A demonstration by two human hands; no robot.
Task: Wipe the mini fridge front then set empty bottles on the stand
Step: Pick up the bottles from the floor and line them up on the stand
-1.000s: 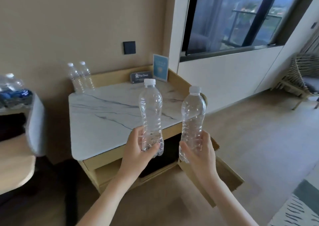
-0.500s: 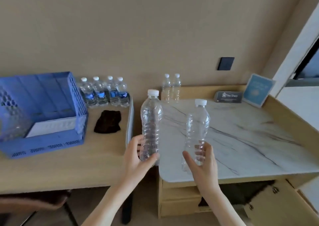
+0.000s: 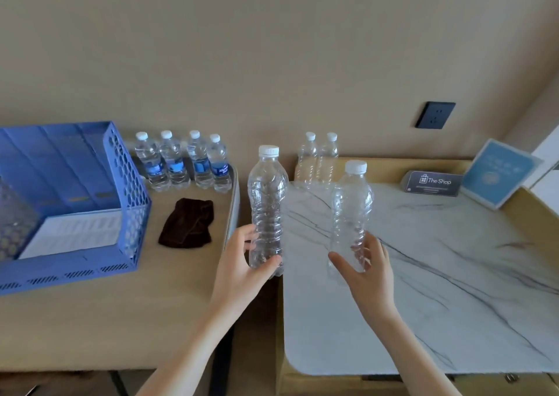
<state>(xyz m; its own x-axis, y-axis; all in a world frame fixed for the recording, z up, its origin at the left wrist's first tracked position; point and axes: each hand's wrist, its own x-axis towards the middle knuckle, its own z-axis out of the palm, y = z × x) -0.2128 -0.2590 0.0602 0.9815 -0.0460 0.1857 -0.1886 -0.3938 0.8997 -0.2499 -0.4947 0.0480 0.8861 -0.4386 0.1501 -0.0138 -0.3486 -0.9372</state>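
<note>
- Marble-topped stand [image 3: 438, 289] fills the right half; wooden desk [image 3: 90, 320] sits to its left, a narrow gap between them.
- Blue file tray [image 3: 127, 214] on the desk's left, dark cloth [image 3: 187, 227] beside it, four labelled water bottles [image 3: 181, 162] along the wall.
- Two empty bottles [image 3: 317, 159] already stand at the stand's back-left corner, touching each other.
- Left hand [image 3: 242, 268] is wrapped around the base of the left bottle [image 3: 267, 202]: upright, cap up, held over the gap.
- Right hand [image 3: 367, 271] is clasped low on the right bottle [image 3: 351, 214]: near upright, already over the marble.
- Key relation: free marble lies forward and right of both hands. The right one looks closer to a drop spot; the left must first cross rightward past the stand's edge.
- Judgement: wiping looks done, placing stage.
</note>
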